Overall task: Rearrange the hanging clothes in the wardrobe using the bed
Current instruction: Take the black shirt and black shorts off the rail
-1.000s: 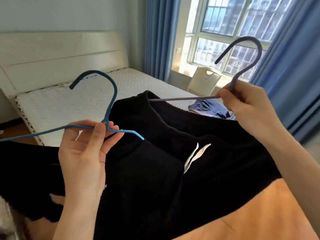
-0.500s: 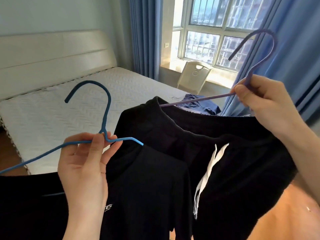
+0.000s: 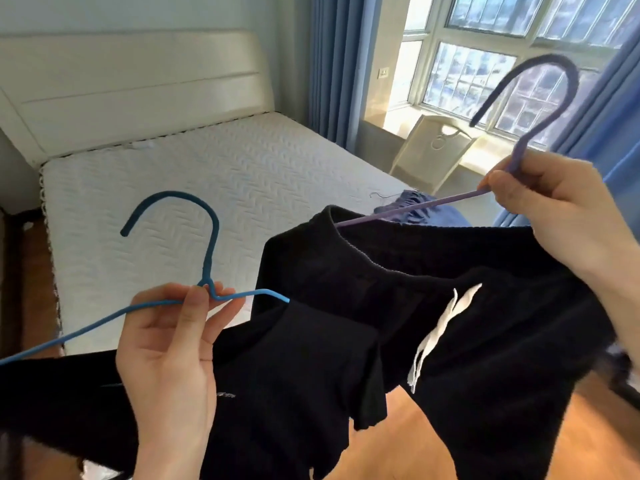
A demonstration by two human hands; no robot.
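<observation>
My left hand (image 3: 173,341) pinches the neck of a blue wire hanger (image 3: 207,258) that carries a black top (image 3: 294,375). My right hand (image 3: 554,209) grips a purple hanger (image 3: 519,147) at the base of its hook; black drawstring trousers (image 3: 485,341) with a white cord (image 3: 440,334) hang from it. Both garments are held in the air in front of the bed (image 3: 207,188), whose white quilted mattress is bare. A dark blue garment (image 3: 422,206) lies on the bed's far right corner, partly hidden behind the trousers.
A white headboard (image 3: 138,88) stands at the back. A white chair (image 3: 436,150) sits by the window (image 3: 485,74), with blue curtains (image 3: 336,64) on both sides. Wooden floor (image 3: 398,445) shows below the clothes.
Both hangers and garments have risen and come closer to the bed. The trousers now hang more freely with the cord dangling. My grips are unchanged.
</observation>
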